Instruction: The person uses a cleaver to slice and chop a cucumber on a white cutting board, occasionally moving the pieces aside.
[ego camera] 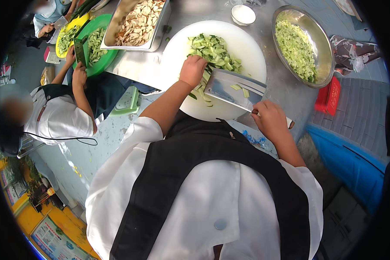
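Observation:
My right hand (270,117) grips the handle of a broad steel cleaver (226,85). Its blade lies tilted over a round white cutting board (247,58), with a few cucumber slices (245,93) stuck to its face. Beside the blade's far end, my left hand (194,70) has its fingers curled down on cut cucumber, partly hiding it. A heap of chopped green cucumber pieces (211,48) covers the middle of the board beyond both hands. Several thin cucumber strips (202,94) lie nearer me, left of the blade.
A steel bowl (319,45) of chopped pale-green vegetable stands right; a small white bowl (243,15) sits behind the board. Left is a steel pan (109,32) of sliced pieces. A co-worker's hands (79,73) hold a cleaver over a green board (105,61). A red tin (328,96) lies right.

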### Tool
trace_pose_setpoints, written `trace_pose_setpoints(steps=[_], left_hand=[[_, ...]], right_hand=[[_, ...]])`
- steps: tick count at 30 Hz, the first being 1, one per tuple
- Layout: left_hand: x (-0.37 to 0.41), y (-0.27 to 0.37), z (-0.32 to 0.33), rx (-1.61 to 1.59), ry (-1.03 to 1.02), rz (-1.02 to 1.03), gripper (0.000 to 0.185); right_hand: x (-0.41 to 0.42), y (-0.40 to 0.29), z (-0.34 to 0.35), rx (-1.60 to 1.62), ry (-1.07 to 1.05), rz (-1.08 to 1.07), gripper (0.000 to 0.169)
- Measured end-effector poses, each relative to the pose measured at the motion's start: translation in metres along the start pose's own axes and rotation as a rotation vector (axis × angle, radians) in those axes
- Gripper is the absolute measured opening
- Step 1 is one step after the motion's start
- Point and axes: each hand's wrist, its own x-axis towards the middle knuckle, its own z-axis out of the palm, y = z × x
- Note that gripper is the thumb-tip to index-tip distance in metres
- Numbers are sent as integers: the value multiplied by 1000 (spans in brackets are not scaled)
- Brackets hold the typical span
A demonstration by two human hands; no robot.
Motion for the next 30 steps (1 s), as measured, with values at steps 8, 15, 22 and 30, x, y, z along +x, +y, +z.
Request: trace_pose_setpoints(steps=[8,15,22,30], left_hand=[[18,113,3,-546,-158,315,14],[10,28,12,-251,-100,184,9],[-1,-13,7,-102,-322,207,14],[-14,-4,-9,34,-349,203,20]], right_hand=[[9,5,2,-54,23,7,22],[-11,19,-16,-16,97,53,20],[-28,32,-22,111,241,223,24],[-36,30,11,399,271,331,24]])
